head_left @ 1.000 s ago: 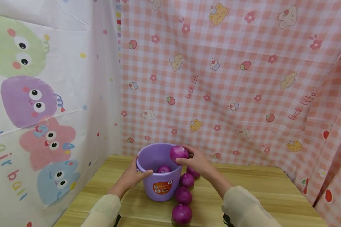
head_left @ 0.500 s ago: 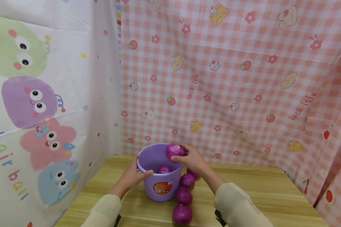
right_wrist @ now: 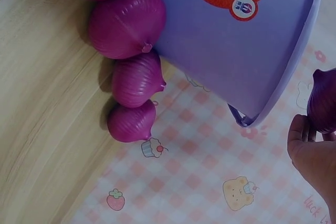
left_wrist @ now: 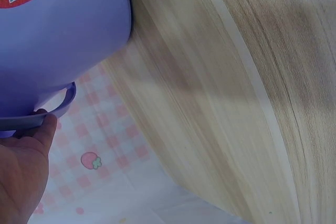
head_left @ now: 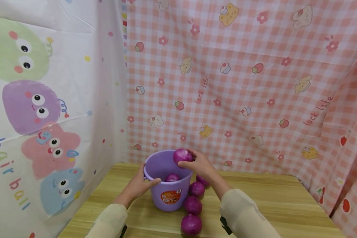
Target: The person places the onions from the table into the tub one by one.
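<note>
A purple bucket (head_left: 168,195) with an orange-red label stands upright on the table. My left hand (head_left: 138,183) grips its left rim, thumb over the near edge; the left wrist view shows the fingers (left_wrist: 46,129) at the rim beside a handle lug. Above the right part of the bucket's mouth, my right hand (head_left: 200,164) holds a purple onion (head_left: 182,157) between thumb and fingers. Another onion (head_left: 172,178) lies inside the bucket. Along the bucket's right side several more onions (head_left: 192,205) form a row, seen also as onions (right_wrist: 127,22) in the right wrist view.
The wood-grain table (head_left: 256,205) extends to the right of the onion row. Behind it hangs a pink checked curtain (head_left: 241,89), and a white cartoon-printed sheet (head_left: 104,99) hangs at the left.
My right hand has carried its onion left, from the bucket's right rim to over its mouth, and slightly up. The left hand, bucket and row of onions have stayed put.
</note>
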Demonstrator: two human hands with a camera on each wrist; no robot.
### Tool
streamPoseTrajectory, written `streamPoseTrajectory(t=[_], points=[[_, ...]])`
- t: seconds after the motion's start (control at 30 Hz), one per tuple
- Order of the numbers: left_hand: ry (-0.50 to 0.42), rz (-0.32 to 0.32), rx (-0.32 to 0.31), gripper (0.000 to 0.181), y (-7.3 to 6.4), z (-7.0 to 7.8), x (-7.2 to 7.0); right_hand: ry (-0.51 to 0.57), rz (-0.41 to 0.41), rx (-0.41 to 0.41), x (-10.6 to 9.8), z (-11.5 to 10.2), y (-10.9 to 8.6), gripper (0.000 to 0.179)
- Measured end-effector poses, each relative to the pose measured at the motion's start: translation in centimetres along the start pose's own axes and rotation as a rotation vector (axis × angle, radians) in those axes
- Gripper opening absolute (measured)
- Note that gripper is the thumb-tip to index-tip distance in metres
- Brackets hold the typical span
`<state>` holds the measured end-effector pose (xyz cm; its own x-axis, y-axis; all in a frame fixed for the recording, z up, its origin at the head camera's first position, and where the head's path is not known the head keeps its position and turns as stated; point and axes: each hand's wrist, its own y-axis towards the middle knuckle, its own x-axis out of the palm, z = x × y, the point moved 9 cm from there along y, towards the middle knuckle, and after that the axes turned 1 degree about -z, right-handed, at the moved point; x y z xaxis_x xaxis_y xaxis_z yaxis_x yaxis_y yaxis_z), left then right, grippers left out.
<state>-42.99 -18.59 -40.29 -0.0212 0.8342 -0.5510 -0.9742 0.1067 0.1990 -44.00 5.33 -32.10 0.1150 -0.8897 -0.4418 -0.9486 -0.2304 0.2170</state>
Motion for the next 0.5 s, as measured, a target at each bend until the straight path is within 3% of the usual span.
streamPoseTrajectory(t=[0.5], points=[[-0.013,0.004,-0.014,0.106,0.1,-0.4,0.1,0.026,-0.01,-0.041,2.1,-0.5,0.9,0.07]])
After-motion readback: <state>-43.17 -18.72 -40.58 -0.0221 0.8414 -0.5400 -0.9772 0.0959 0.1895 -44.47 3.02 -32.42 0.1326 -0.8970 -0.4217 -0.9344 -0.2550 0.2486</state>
